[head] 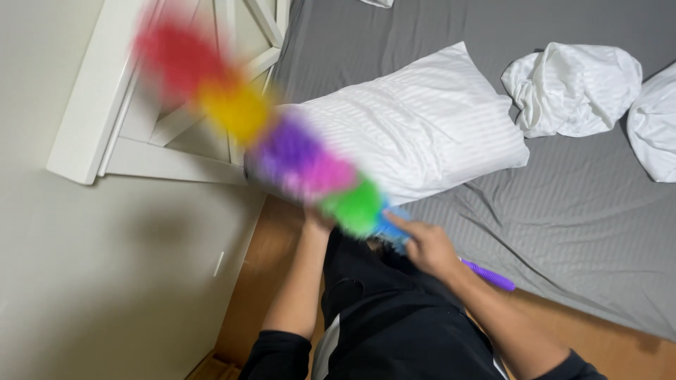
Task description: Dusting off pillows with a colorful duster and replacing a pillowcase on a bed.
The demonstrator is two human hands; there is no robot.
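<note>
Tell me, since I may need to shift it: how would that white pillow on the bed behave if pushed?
The white pillow looks plump and creased, so it would probably dent and flop rather than stay stiff. It seems light for its bulk. Lying flat on the grey sheet, it would likely slide, not roll.

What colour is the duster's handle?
Purple. The handle sticks out behind the right hand in the head view.
</note>
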